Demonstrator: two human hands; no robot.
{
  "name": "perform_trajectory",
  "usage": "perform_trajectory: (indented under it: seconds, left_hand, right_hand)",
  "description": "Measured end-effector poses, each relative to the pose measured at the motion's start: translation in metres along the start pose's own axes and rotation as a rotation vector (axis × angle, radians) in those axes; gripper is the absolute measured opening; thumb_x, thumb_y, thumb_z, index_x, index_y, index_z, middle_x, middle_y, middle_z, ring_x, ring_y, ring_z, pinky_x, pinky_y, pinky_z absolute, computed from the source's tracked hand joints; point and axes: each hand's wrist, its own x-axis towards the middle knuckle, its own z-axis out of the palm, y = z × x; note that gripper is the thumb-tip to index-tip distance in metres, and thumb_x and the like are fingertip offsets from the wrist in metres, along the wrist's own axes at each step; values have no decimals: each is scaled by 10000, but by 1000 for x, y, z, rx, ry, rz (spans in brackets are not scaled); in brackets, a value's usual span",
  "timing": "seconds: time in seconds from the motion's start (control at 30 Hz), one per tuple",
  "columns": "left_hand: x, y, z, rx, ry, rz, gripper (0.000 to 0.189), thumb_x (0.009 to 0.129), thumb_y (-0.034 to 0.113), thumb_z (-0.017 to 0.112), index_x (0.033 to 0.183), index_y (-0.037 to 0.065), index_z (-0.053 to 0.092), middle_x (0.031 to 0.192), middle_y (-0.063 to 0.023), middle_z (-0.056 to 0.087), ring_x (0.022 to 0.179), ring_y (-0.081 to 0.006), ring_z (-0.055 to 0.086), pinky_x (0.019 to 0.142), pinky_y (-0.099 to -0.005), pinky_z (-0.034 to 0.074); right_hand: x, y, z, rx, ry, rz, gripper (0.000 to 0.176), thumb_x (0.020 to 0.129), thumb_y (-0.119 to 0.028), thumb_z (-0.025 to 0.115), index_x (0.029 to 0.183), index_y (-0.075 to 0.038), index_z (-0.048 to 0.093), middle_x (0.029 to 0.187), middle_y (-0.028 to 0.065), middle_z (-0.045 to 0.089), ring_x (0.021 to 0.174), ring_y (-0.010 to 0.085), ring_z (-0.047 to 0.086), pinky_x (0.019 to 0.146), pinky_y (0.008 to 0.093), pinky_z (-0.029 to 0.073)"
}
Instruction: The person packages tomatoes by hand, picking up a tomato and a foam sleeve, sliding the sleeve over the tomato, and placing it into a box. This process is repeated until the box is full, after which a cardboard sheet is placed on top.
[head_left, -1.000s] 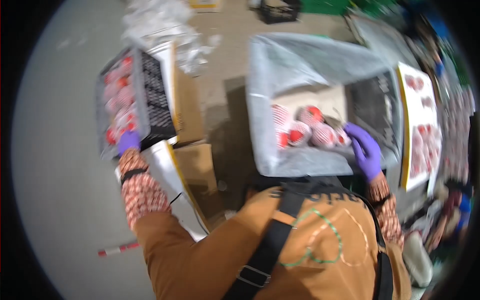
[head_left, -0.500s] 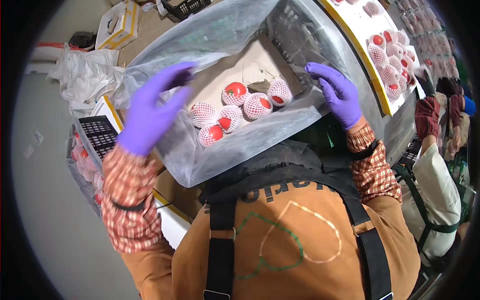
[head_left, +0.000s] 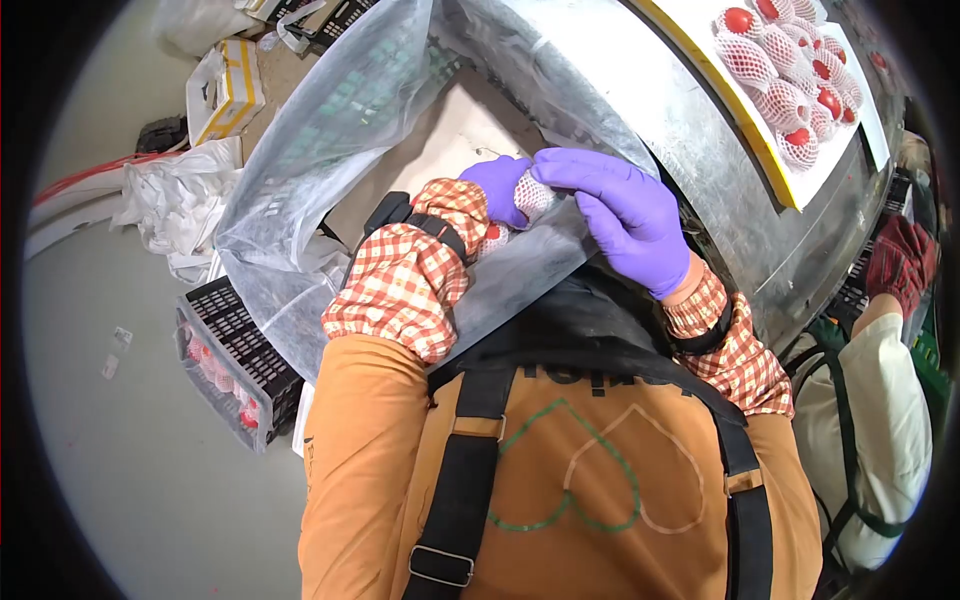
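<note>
A liner of translucent sheet (head_left: 290, 215) covers the crate in front of me. My left hand (head_left: 497, 187), in a purple glove, reaches in with its fingers curled against a tomato in a white foam net (head_left: 533, 198). Over that same tomato, my gloved right hand (head_left: 635, 215) extends its fingers, the fingertips at its top and the thumb apart from them. A second netted tomato (head_left: 494, 238) shows below my left hand. My left hand and sleeve hide the others in the crate. Cardboard (head_left: 455, 130) lines the bottom.
On the metal table (head_left: 735, 190) at right, netted tomatoes (head_left: 790, 65) rest on a white, yellow-edged box. A black crate (head_left: 240, 330) with netted fruit stands at lower left. A co-worker's gloved hand (head_left: 905, 262) is at far right. White sheeting (head_left: 185, 195) lies at left.
My left hand has swung right and down into the crate onto a tomato. The right hand has shifted left, its fingers now over the same tomato. The view has turned slightly.
</note>
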Motion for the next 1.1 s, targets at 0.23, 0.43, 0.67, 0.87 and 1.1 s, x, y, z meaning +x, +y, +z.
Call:
perform_trajectory:
  seconds: [0.23, 0.43, 0.67, 0.87, 1.1]
  left_hand:
    - [-84, -9, -25, -1087, 398, 260, 580, 786, 151, 731, 1279, -27, 483, 1161, -132, 618, 1084, -180, 590, 922, -311, 492]
    - [-218, -3, -44, -1353, 537, 444, 489, 895, 173, 588, 1334, 19, 439, 1207, -154, 613, 1050, -233, 628, 831, -378, 551]
    - [-304, -10, 26, -2094, 575, 677, 921, 874, 670, 274, 1316, -131, 375, 906, -276, 613, 667, -320, 625, 488, -361, 507]
    - [-336, -19, 84, -2361, 883, 898, 904, 838, 679, 379, 1366, -55, 357, 1039, -293, 592, 669, -309, 601, 583, -389, 513]
    - [-341, -46, 127, -2466, 1304, 897, 820, 830, 649, 454, 1418, 84, 364, 1296, -213, 513, 1062, -390, 571, 798, -523, 513]
  right_hand:
    - [8, -11, 10, 33, 15, 34, 282, 867, 7, 523, 1115, -38, 650, 1108, 137, 662, 982, 266, 656, 861, 341, 517]
    - [14, -25, 17, -157, -74, -20, 301, 851, 12, 538, 1117, -64, 658, 1123, 127, 663, 938, 254, 668, 819, 326, 527]
    - [10, -24, 28, -452, -132, -48, 310, 840, -7, 585, 1131, -87, 654, 1129, 118, 665, 1004, 259, 658, 878, 330, 512]
    - [12, -18, 40, -343, -220, 53, 290, 888, -11, 560, 1170, -39, 624, 1162, 129, 649, 1053, 232, 639, 908, 311, 497]
    - [4, 7, 33, -329, -256, 178, 262, 923, -9, 496, 1151, 9, 625, 1125, 126, 661, 1056, 231, 624, 942, 316, 458]
